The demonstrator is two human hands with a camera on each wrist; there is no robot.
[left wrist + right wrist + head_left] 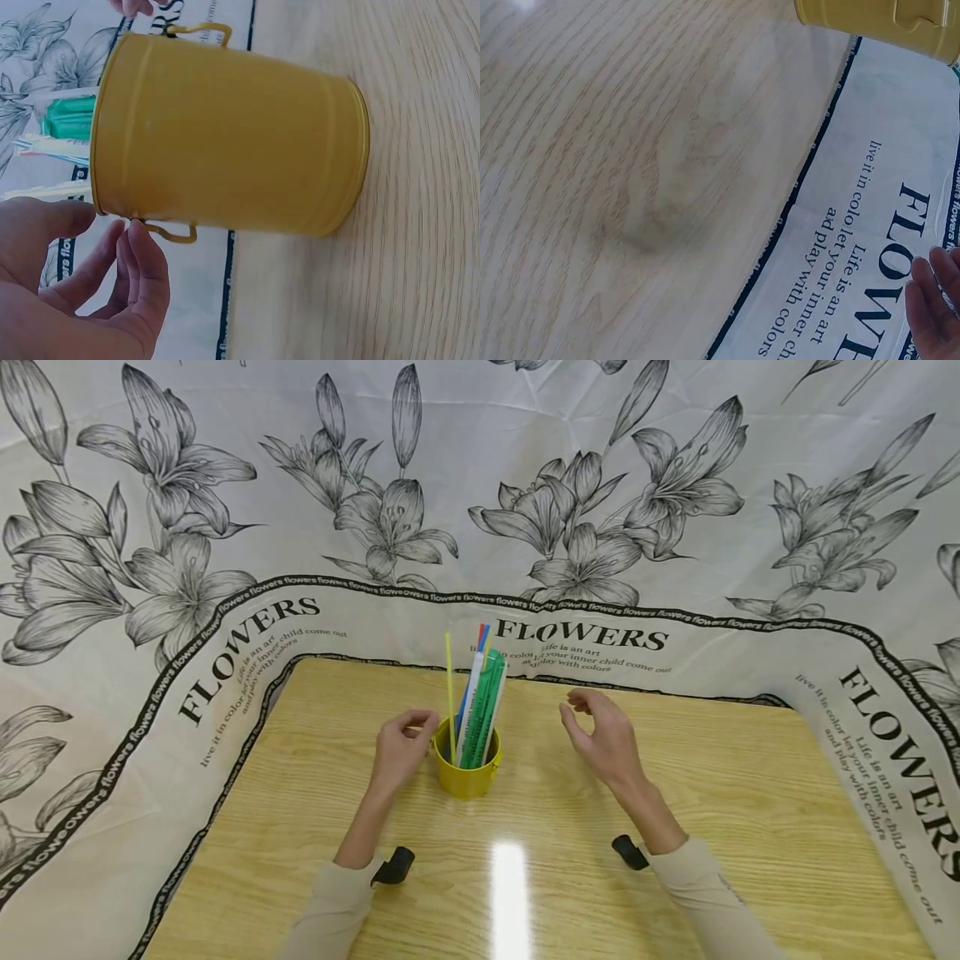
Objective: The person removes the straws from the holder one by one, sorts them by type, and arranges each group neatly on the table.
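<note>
A yellow metal bucket with small side handles stands upright on the table. Out of it rise a green printed packet, a thin yellow stick and slim white, blue and red sticks. My left hand is at the bucket's left side. In the left wrist view its thumb tip comes right up to the rim, and its bent fingertips are beside the handle, with a gap between thumb and fingers. My right hand hovers to the right of the bucket, fingers loosely bent, holding nothing.
The wooden table has a bright glare streak near its front. Behind it and along its sides hangs a white cloth printed with flowers and lettering. A black strap piece sits at each wrist.
</note>
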